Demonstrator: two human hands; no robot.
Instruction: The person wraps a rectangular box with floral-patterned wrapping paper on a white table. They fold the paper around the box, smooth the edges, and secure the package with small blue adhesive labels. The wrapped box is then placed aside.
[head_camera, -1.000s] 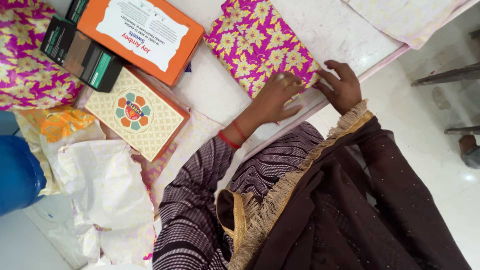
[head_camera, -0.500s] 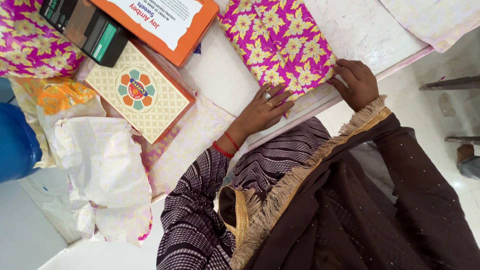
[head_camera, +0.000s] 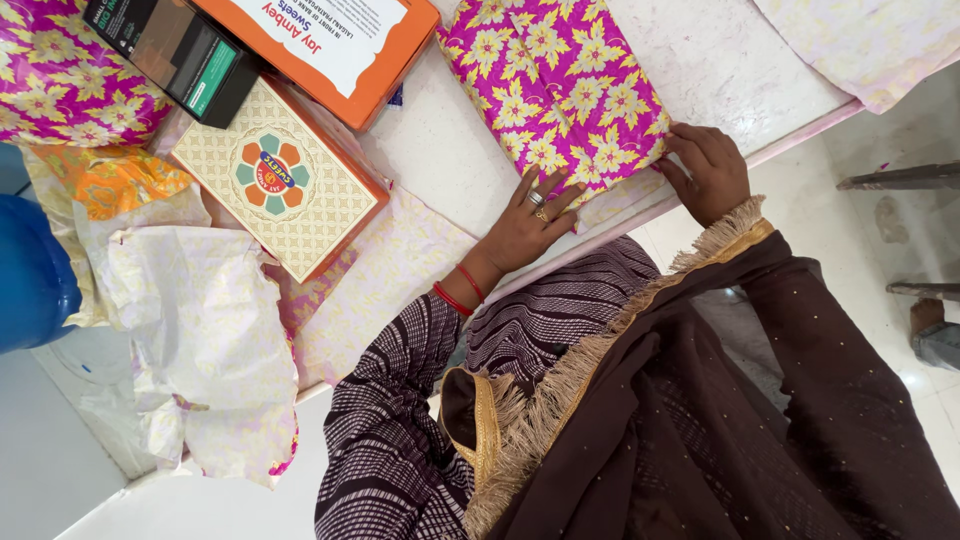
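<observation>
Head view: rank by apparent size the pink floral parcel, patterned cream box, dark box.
1. pink floral parcel, partly cut by the top edge
2. patterned cream box, close to it in size, so the order is unsure
3. dark box, clearly smallest, also cut off

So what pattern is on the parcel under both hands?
The parcel has magenta paper with yellow flowers, seen in the head view.

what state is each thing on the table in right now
left hand: flat, fingers spread on the parcel's near edge
right hand: pressing the parcel's corner
pink floral parcel: wrapped, lying flat
cream patterned box: closed, unwrapped
orange box: closed, lying flat
dark box: closed, resting on the cream box
loose wrapping paper: crumpled, plain side up
</observation>
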